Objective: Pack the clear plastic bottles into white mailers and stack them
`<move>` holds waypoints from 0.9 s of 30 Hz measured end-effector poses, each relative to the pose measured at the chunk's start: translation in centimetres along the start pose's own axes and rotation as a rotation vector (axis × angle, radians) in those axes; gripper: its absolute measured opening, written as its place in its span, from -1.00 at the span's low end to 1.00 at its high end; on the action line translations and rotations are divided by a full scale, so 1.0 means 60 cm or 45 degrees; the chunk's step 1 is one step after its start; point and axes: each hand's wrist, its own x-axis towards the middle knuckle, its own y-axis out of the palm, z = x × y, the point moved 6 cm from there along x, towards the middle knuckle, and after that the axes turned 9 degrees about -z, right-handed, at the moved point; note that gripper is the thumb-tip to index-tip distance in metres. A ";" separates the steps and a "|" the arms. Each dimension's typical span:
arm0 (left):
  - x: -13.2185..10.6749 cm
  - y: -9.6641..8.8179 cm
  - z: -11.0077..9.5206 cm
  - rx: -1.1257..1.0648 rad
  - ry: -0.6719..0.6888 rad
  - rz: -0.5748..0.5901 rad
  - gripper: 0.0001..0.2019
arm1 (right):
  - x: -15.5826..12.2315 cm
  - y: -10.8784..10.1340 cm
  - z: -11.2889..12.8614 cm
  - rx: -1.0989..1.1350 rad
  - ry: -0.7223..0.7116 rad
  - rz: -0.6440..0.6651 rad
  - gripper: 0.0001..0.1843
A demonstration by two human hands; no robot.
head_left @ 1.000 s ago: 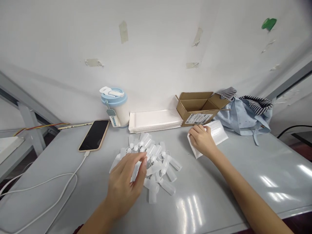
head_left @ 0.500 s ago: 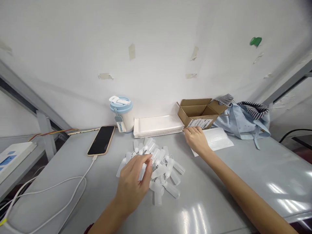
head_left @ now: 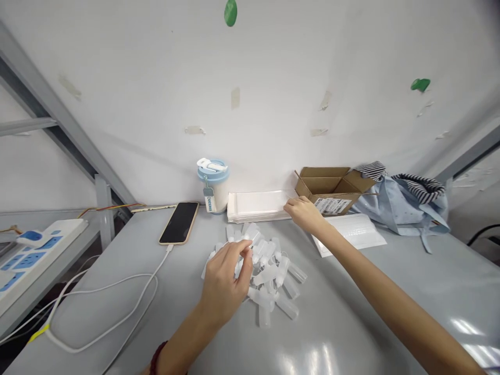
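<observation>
The heap of small translucent plastic bottles (head_left: 269, 271) lay in the middle of the grey table (head_left: 390, 291), tumbled over one another, caps pointing every way. I judged them very light, stiff-walled and smooth. They looked likely to roll or skitter if nudged and too slick for a loose hold, so the best place to take one seemed to be across its short body just below the cap, between thumb and fingertip. My left hand (head_left: 226, 284) sat on the near left edge of the heap with its fingers curled and pinched in against the thumb. From behind the knuckles I could not tell whether a bottle was between them. My right hand (head_left: 304, 213) reached to the far right of the heap, fingers stretched out and loosely open, their tips touching the right corner of a low stack of white sheets (head_left: 255, 205) by the wall. Just right of that wrist lay a flat white padded pouch (head_left: 355, 234), with an open cardboard box (head_left: 332, 187) beyond it and a blue cloth bag (head_left: 406, 205) further right. To the far left stood a lidded cup (head_left: 213, 186) beside a phone (head_left: 180, 223), whose white cable (head_left: 128, 307) looped toward the near edge.
</observation>
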 end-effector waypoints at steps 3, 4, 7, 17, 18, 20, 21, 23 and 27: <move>-0.003 0.002 0.003 0.002 -0.018 0.008 -0.83 | 0.001 0.005 -0.009 0.034 -0.001 -0.052 -0.66; -0.004 0.003 0.006 0.006 -0.033 0.009 -0.82 | 0.002 0.007 -0.012 0.051 0.002 -0.082 -0.65; -0.007 0.005 0.012 -0.011 -0.118 0.025 -0.80 | 0.004 0.008 -0.022 0.111 0.021 -0.219 -0.65; -0.028 0.039 0.086 -1.019 -1.800 0.235 -0.56 | -0.088 -0.035 0.028 0.408 -0.040 -0.964 -0.73; -0.026 0.039 0.095 -1.078 -1.872 0.168 -0.55 | -0.101 -0.037 0.035 0.439 -0.058 -1.023 -0.71; -0.021 0.036 0.112 -1.136 -1.911 0.053 -0.57 | -0.121 -0.040 0.043 0.492 -0.093 -1.114 -0.68; -0.019 0.035 0.118 -1.141 -1.900 0.017 -0.61 | -0.127 -0.042 0.044 0.513 -0.107 -1.147 -0.67; -0.017 0.034 0.125 -1.116 -1.862 -0.022 -0.75 | -0.135 -0.047 0.043 0.545 -0.128 -1.186 -0.65; -0.024 0.030 0.124 -0.950 -1.859 0.002 -0.90 | -0.141 -0.073 0.045 0.567 -0.159 -1.159 -0.71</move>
